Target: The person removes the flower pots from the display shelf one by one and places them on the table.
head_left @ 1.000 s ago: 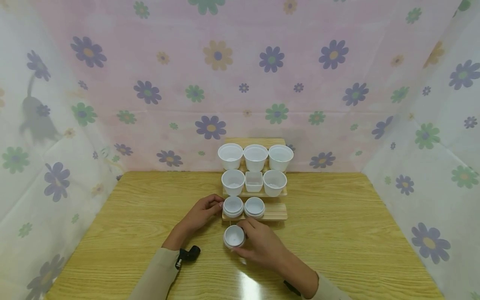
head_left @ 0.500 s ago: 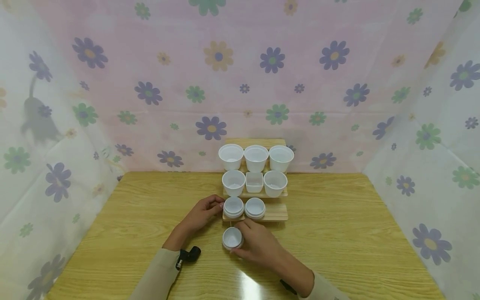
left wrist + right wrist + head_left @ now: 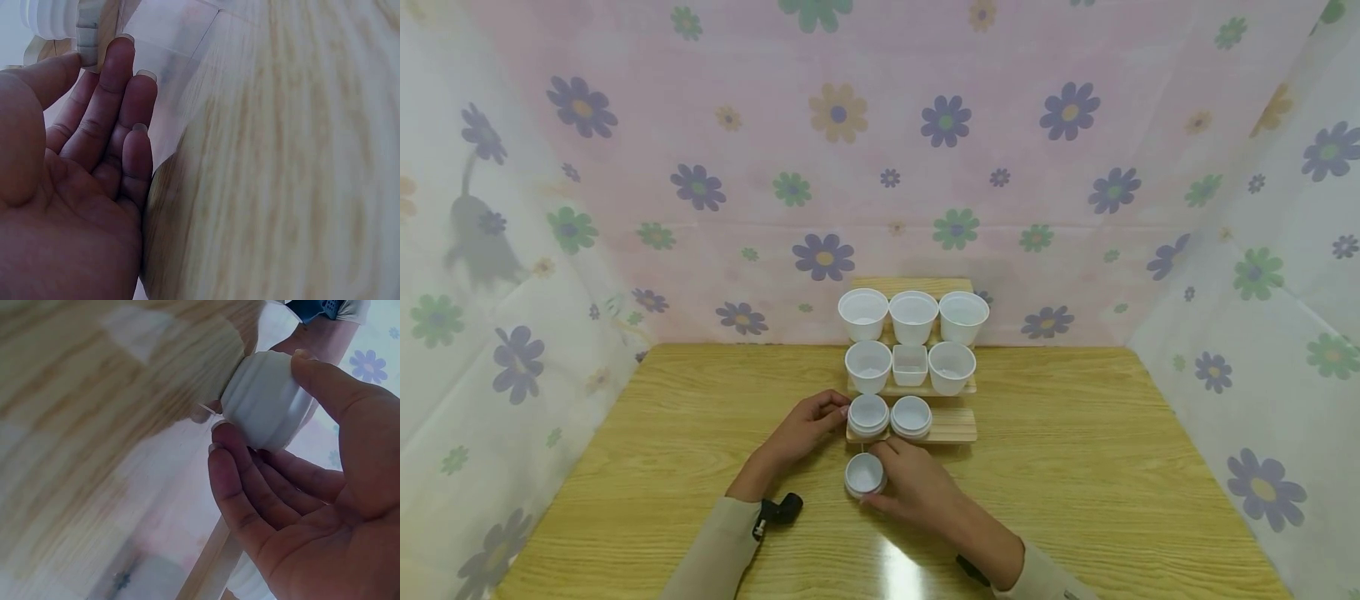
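In the head view, my right hand (image 3: 917, 487) holds a small white jar (image 3: 864, 473) on the table, in front of the tiered wooden stand (image 3: 957, 425). The right wrist view shows thumb and fingers on opposite sides of the same jar (image 3: 265, 397). My left hand (image 3: 805, 427) is at the left end of the stand's lowest step, beside another white jar (image 3: 868, 412). Seen from the left wrist, the thumb and fingertips pinch the step's wooden end (image 3: 107, 28). A matching jar (image 3: 912, 415) stands in the middle of that step.
Two white round cups flank a square cup (image 3: 910, 365) on the middle tier. Three white cups, including a centre one (image 3: 913, 317), stand on the top tier. Wood-grain tabletop (image 3: 1060, 467) surrounds the stand; flowered cloth (image 3: 895, 133) hangs behind.
My right hand and its jar have shifted slightly left. The left hand keeps its place at the stand.
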`<state>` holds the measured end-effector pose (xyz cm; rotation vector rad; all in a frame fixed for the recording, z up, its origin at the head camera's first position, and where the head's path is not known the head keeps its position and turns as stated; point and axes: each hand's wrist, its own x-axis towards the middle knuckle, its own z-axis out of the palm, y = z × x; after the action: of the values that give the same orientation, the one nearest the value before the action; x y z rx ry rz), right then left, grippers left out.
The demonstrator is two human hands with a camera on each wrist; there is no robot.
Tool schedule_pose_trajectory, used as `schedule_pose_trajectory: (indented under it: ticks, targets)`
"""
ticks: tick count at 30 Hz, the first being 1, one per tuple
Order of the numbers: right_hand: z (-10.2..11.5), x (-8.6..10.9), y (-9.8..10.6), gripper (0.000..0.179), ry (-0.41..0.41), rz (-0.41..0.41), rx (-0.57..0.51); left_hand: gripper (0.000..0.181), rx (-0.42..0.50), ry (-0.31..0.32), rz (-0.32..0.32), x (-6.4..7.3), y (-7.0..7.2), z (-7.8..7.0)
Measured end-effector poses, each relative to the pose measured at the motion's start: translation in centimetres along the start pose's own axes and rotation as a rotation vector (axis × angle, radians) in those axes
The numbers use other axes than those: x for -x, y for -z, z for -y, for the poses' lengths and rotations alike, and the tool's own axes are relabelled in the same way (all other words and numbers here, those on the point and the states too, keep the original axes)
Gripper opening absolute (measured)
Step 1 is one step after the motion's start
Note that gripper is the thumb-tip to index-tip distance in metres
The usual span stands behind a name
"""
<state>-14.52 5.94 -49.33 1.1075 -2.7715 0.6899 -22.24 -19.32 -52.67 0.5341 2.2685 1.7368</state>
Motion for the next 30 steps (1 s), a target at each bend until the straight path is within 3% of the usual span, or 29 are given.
schedule_pose_trajectory:
  ticks: [19, 30]
  targets:
    - [0.4, 0.0, 0.3, 0.059, -0.005, -0.028, 0.03, 0.024, 0.017, 0.004, -0.001, 0.0, -0.1, 0.0]
    - [1.2, 0.4, 2.1, 0.053, 0.043, -0.093, 0.052, 0.025, 0.011, -0.003, 0.002, 0.1, 0.0, -0.2]
